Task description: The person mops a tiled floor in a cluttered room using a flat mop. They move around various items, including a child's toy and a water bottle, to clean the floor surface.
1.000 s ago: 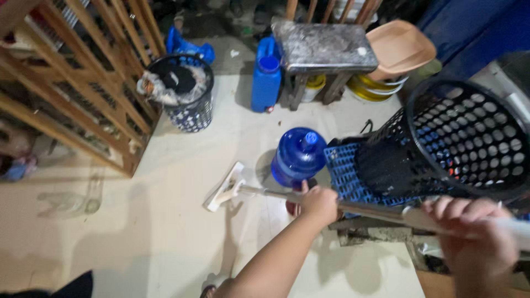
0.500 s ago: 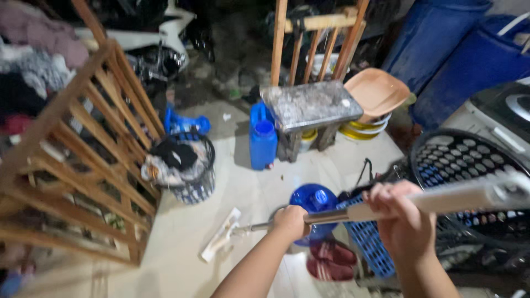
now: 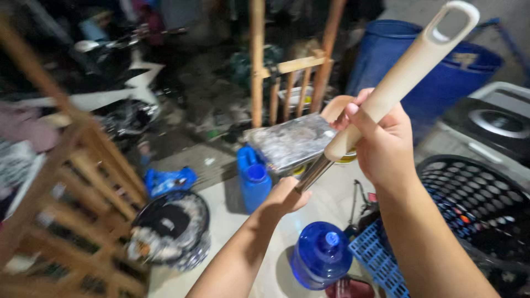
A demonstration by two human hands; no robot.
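With both hands closed on the mop handle (image 3: 395,83), right hand (image 3: 381,140) high near its looped end and left hand (image 3: 284,197) lower, the raised pole could plausibly strike the wooden frame (image 3: 287,66) beyond.

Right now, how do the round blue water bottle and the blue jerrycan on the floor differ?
The round blue water bottle is translucent and bulbous; the blue jerrycan is opaque, flat-sided and taller than wide. The bottle sits beside the blue crate, below the person's left hand; the jerrycan stands farther off, against the grey stool. Both are blue, capped and upright.
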